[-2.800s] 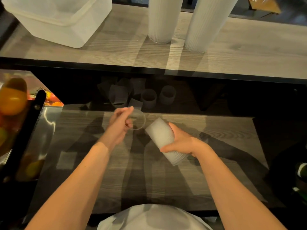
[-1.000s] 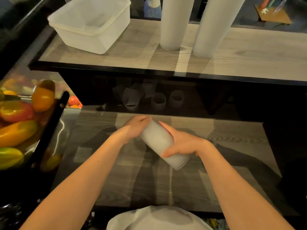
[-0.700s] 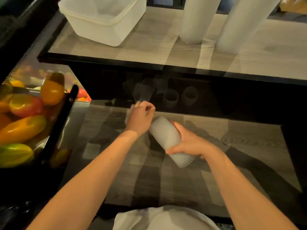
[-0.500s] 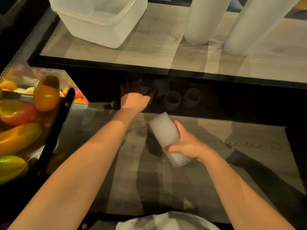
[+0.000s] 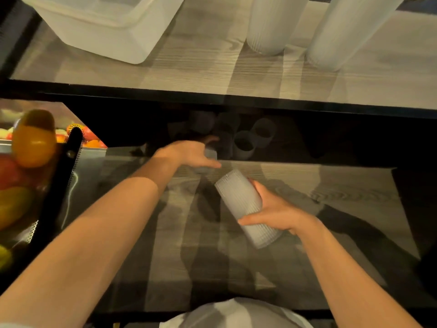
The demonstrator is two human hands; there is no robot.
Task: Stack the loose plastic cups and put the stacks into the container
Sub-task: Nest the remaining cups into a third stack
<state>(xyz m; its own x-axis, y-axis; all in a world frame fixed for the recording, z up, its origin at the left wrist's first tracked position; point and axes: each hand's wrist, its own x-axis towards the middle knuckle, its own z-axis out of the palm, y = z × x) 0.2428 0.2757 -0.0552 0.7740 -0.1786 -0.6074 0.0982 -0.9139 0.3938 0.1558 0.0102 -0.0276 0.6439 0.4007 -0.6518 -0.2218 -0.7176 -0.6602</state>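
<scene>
The right hand (image 5: 276,213) grips a tilted stack of ribbed translucent plastic cups (image 5: 246,207) above the lower wooden shelf (image 5: 331,197). The left hand (image 5: 189,153), fingers curled around a loose clear cup (image 5: 209,153), should seat it squarely.

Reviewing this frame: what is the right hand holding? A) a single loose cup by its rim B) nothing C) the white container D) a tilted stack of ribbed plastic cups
D: the right hand grips a tilted stack of ribbed cups above the lower counter, while the white container sits untouched on the upper shelf.
</scene>
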